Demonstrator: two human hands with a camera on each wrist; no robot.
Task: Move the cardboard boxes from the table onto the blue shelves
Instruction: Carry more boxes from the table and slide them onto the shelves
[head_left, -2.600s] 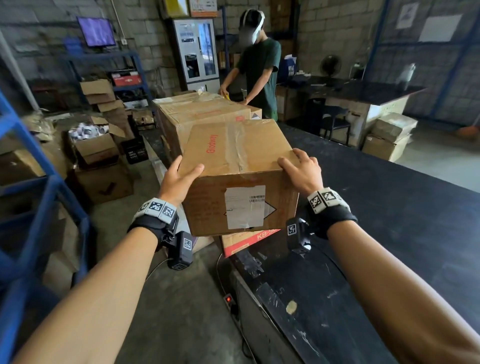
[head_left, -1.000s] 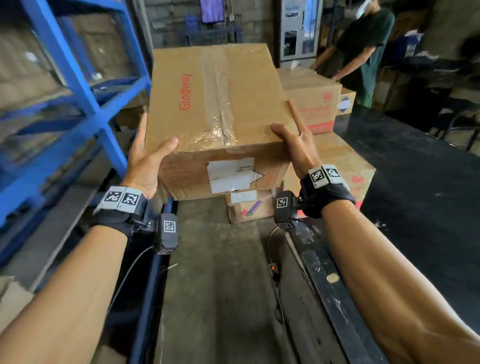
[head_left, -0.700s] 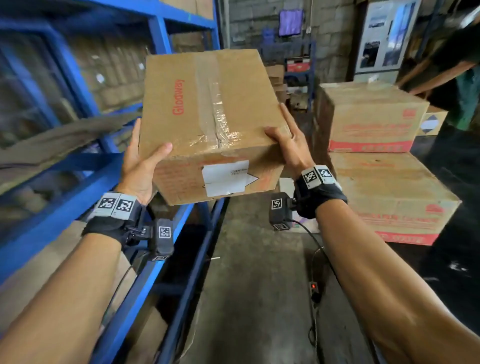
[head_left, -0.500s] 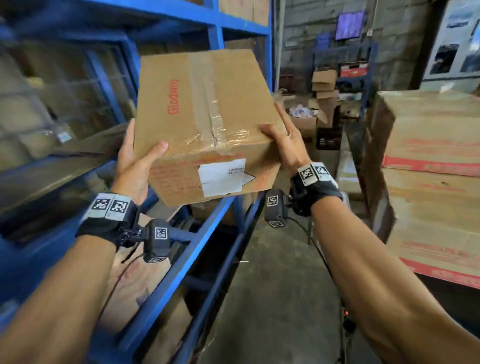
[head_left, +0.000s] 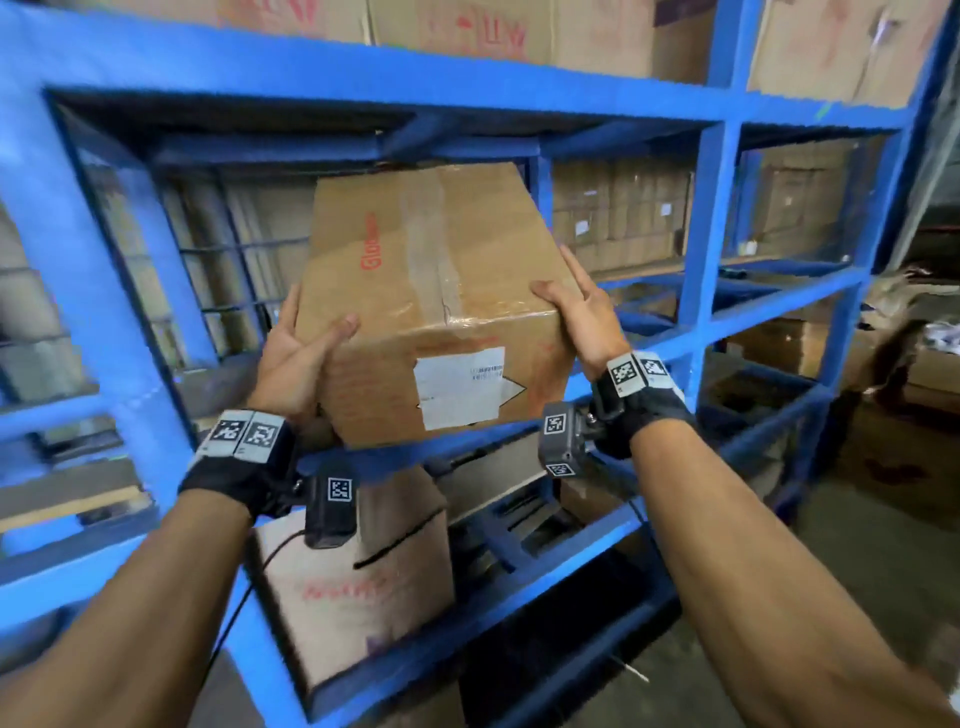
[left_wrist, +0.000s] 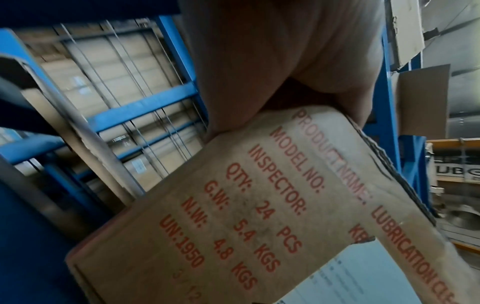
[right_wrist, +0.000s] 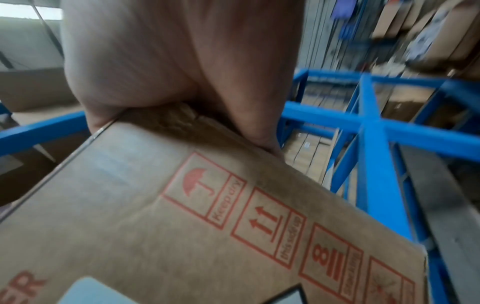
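Note:
A taped brown cardboard box (head_left: 431, 291) with red print and a white label hangs in front of the middle bay of the blue shelves (head_left: 701, 249), tilted with its far end higher. My left hand (head_left: 301, 353) grips its near left corner, thumb over the top edge. My right hand (head_left: 582, 317) grips the near right corner the same way, fingers lying along the side. In the left wrist view my left hand (left_wrist: 285, 51) straddles the box (left_wrist: 259, 216) at its printed side. The right wrist view has my right hand (right_wrist: 168, 51) on the box (right_wrist: 182, 226) above its handling symbols.
Cartons (head_left: 519, 31) fill the top shelf. Another box (head_left: 353, 587) stands on the low shelf under my left wrist. Stacked cartons (head_left: 618, 218) show behind the rack. A blue crossbeam (head_left: 395, 462) runs just under the held box. Concrete floor (head_left: 883, 545) lies to the right.
I have turned left, away from the table and its stacked boxes, and now face the shelves. The box, still in both hands, has come up in front of the middle bay.

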